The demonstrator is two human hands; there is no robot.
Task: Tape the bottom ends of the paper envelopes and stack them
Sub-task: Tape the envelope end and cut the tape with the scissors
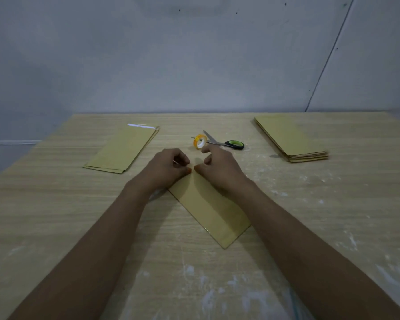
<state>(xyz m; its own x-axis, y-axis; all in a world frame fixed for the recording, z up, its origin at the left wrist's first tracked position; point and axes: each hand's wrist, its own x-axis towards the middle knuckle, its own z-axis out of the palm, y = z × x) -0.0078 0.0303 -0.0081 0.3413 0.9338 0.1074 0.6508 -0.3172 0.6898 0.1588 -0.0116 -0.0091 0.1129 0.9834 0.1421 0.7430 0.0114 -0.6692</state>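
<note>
Where both hands meet, envelope [208,209] far end beneath left hand [164,168], right hand [219,169]

No legible text or labels anywhere.

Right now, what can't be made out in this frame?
- Head view: far end of the envelope lies hidden under both hands; any tape there is unseen.
- Envelope counts in the left stack and right stack: edges too fine.
- Tape roll print: too small.
</note>
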